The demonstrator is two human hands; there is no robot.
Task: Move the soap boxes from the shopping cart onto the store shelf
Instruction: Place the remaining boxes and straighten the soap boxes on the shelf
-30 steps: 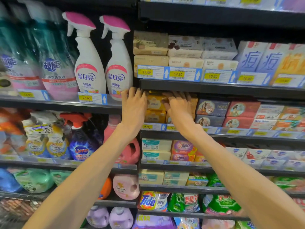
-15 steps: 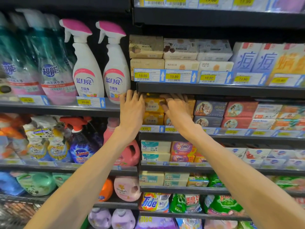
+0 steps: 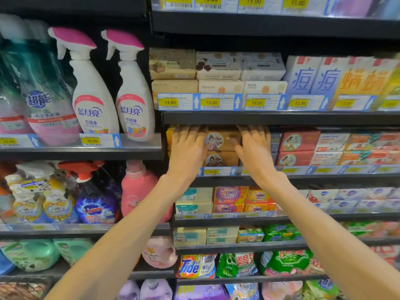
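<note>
Store shelf (image 3: 281, 118), second tier — two stacked tan soap boxes (image 3: 223, 140). Left hand (image 3: 188, 148) and right hand (image 3: 253, 148) flank the stack, fingers spread flat against it, gripping nothing. Price tag (image 3: 213, 171) below.

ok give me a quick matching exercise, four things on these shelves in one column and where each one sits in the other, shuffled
Things:
1. left hand
2. right hand
3. pink-capped spray bottles
4. Tide bag

Places:
A. low shelf, well below both hands
B. left edge of the tan soap boxes
C. left bay, upper shelf
D. right edge of the tan soap boxes

Pairs: 1-B, 2-D, 3-C, 4-A
</note>
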